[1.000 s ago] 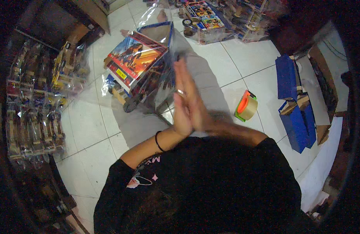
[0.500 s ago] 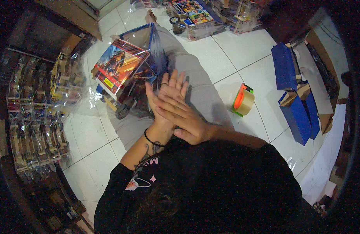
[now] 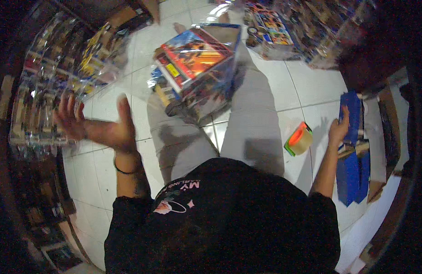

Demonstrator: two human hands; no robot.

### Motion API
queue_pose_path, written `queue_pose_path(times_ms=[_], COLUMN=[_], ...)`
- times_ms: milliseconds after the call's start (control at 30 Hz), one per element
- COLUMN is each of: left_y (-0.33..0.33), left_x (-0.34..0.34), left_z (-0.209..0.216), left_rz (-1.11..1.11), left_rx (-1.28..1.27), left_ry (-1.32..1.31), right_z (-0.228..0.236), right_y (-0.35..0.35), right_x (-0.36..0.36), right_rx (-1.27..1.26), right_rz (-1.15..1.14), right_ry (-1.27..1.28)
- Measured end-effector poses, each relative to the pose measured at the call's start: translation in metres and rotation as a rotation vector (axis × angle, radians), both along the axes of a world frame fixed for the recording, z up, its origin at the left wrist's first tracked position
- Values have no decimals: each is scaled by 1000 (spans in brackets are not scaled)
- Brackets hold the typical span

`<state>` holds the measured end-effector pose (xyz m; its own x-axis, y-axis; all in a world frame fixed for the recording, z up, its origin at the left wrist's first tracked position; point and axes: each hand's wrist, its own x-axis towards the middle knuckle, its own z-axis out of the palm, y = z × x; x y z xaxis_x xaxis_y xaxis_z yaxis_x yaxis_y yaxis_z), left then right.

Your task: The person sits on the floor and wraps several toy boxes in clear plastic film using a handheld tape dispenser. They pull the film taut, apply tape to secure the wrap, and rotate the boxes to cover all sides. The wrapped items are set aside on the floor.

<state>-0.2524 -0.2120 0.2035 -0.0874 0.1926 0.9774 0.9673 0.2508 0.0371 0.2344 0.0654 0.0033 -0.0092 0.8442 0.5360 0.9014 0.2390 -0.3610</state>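
Observation:
My left hand [image 3: 99, 130], a dark band on its wrist, is raised on the left with fingers spread and nothing in it. On the right my right hand [image 3: 339, 130] is seen edge-on, its thumb and a finger apart, overlapping the edge of a long blue cardboard box [image 3: 352, 114]; whether it touches the box I cannot tell. Between my lower legs rests a clear plastic-wrapped package [image 3: 206, 86] with a colourful red-edged picture card [image 3: 195, 57] on top. A wheel [image 3: 175, 108] shows at its lower corner.
A tape roll [image 3: 303, 140] in an orange and green dispenser lies on the white tiles, right of my leg. More blue boxes [image 3: 350, 176] are beyond it. Several wrapped packages stand at the far right [image 3: 272, 32] and along the left [image 3: 51, 82].
My hands were pressed together over my lap; now they are wide apart, left and right. The view has turned, and my legs now lie on both sides of the wrapped package.

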Motion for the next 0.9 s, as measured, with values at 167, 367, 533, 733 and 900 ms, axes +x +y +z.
queue_pose_path(times_ms=[167, 367, 533, 733, 900], left_y=[9, 48, 100, 139, 115], left_x=[-45, -30, 4, 1, -57], left_z=[11, 33, 90, 140, 94], left_rz=[-295, -475, -507, -528, -434], left_rx=[-250, -130, -445, -460, -791], left_ry=[-800, -586, -270, -147, -772], right_z=[21, 156, 242, 268, 313], right_y=[19, -48, -94, -34, -15], right_x=[14, -167, -308, -378, -373], right_rx=[-231, 109, 38, -194, -287], right_rz=[-11, 813, 1179, 1197, 1033], right_ry=[518, 306, 30, 292, 613])
